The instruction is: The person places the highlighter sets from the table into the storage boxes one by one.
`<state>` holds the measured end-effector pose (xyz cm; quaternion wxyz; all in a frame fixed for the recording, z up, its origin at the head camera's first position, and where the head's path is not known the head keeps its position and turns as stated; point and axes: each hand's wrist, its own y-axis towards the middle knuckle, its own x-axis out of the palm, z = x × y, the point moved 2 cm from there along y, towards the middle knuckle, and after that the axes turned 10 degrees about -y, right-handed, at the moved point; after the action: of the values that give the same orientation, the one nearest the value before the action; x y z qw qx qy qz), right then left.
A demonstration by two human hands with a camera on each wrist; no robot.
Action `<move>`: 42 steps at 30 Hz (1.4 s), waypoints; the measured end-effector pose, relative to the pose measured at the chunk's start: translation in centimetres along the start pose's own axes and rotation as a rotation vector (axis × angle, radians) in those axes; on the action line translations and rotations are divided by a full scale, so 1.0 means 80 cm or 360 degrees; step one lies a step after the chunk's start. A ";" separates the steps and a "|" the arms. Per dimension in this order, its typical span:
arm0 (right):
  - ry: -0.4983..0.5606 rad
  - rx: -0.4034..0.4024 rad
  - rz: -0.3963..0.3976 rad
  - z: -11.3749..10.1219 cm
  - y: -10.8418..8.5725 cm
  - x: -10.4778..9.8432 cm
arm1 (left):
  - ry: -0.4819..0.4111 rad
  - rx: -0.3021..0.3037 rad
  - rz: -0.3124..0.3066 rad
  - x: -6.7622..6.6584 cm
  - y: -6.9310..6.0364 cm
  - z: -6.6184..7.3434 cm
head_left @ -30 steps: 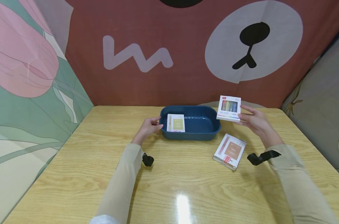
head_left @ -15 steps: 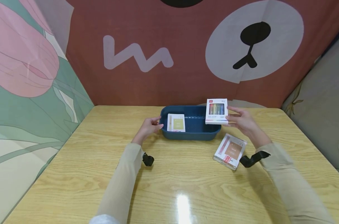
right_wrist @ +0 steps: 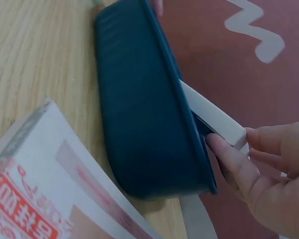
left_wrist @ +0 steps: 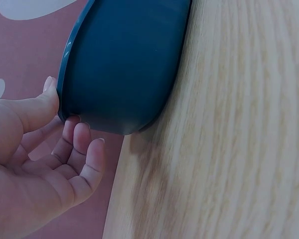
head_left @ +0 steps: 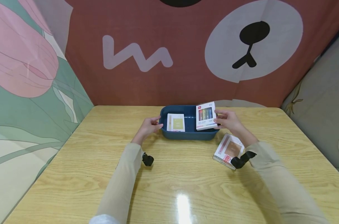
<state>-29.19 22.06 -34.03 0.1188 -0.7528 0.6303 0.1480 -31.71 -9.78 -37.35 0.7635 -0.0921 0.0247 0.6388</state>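
Observation:
My left hand [head_left: 149, 128] pinches the left end of a blue plastic tub [head_left: 189, 136], thumb at the rim [left_wrist: 64, 84] and fingertips against the outer wall. In my right hand [head_left: 230, 122] is a white box with coloured sticks [head_left: 205, 115] showing in its window, gripped by its right edge. That box is tilted, its lower part inside the tub's right half; the right wrist view shows its white side [right_wrist: 214, 112] above the rim. A white box with a yellow-green panel [head_left: 176, 122] lies in the tub's left half.
A white box with an orange-brown panel [head_left: 229, 150] lies on the wooden table [head_left: 169, 174] in front of the tub's right end, partly behind my right wrist camera [head_left: 243, 159]. A reddish-brown printed cloth [head_left: 147, 87] hangs behind the table.
My right hand has carried the box of coloured sticks leftward and down, from beside the tub into its right half. My left hand has stayed at the tub's left end.

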 end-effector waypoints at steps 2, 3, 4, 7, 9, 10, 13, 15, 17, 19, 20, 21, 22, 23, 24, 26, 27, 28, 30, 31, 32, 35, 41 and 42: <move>-0.0082 -0.0007 0.0000 -0.001 0.003 0.006 | -0.0005 -0.0004 0.0005 0.000 0.000 0.000; -0.0126 -0.0012 0.0009 -0.001 0.005 0.009 | -0.0004 -0.0006 0.0007 0.000 0.000 0.001; -0.0178 -0.0017 0.0018 -0.001 0.006 0.012 | -0.0006 -0.0010 0.0010 0.000 0.000 0.001; -0.0332 -0.0012 0.0051 -0.002 0.009 0.018 | -0.0005 -0.0021 0.0020 0.000 0.000 0.001; -0.0422 -0.0016 0.0070 -0.003 0.009 0.023 | -0.0001 -0.0023 0.0019 -0.001 0.000 0.001; -0.0470 -0.0007 0.0078 -0.004 0.010 0.025 | 0.0000 -0.0026 0.0021 -0.001 0.000 0.001; -0.0592 -0.0009 0.0093 0.002 0.017 0.029 | 0.0009 -0.0029 0.0024 -0.001 0.000 0.001; -0.0642 -0.0081 0.0090 0.020 0.028 0.031 | 0.0007 -0.0029 0.0028 -0.001 0.001 0.000; -0.0691 -0.0239 0.0126 0.069 0.061 0.026 | 0.0000 -0.0030 0.0031 -0.001 0.001 0.000; -0.0765 -0.0386 0.0159 0.128 0.101 0.019 | -0.0002 -0.0027 0.0033 -0.001 0.001 0.000; -0.0815 -0.0462 0.0190 0.160 0.123 0.015 | -0.0004 -0.0027 0.0035 -0.001 0.001 0.000; -0.0875 -0.0488 0.0203 0.185 0.140 0.012 | -0.0003 -0.0030 0.0039 -0.001 0.001 0.000; -0.0931 -0.0497 0.0231 0.214 0.164 0.006 | 0.0002 -0.0032 0.0041 -0.001 0.001 0.000; -0.0995 -0.0490 0.0242 0.224 0.173 0.005 | 0.0006 -0.0031 0.0042 -0.001 0.000 0.000; -0.1054 -0.0503 0.0260 0.227 0.176 0.006 | 0.0005 -0.0032 0.0045 0.000 0.000 0.000; -0.1135 -0.0468 0.0234 0.191 0.150 0.012 | 0.0003 -0.0037 0.0049 0.000 0.000 0.000; -0.1145 -0.0484 0.0234 0.173 0.137 0.014 | 0.0008 -0.0036 0.0048 0.000 0.000 0.000; -0.1174 -0.0478 0.0239 0.146 0.118 0.019 | 0.0010 -0.0032 0.0044 -0.001 0.000 0.000; -0.1213 -0.0448 0.0224 0.083 0.073 0.029 | 0.0012 -0.0028 0.0038 -0.001 0.000 0.000; -0.1229 -0.0418 0.0202 0.055 0.054 0.034 | 0.0015 -0.0027 0.0034 -0.001 0.000 0.000; -0.1250 -0.0404 0.0213 0.044 0.049 0.037 | 0.0013 -0.0029 0.0032 -0.001 0.000 0.000; -0.1346 -0.0331 0.0196 0.001 0.019 0.047 | 0.0005 -0.0047 0.0030 -0.001 0.000 0.000; -0.1335 -0.0284 0.0174 -0.006 0.009 0.048 | -0.0008 -0.0060 0.0024 -0.001 0.000 0.000; -0.1317 -0.0283 0.0185 -0.006 0.007 0.048 | -0.0005 -0.0055 0.0022 -0.001 0.000 -0.001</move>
<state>-29.10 18.27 -35.01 0.2878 -0.6006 0.5556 0.4978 -31.72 -9.86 -37.37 0.7575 -0.1043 0.0132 0.6444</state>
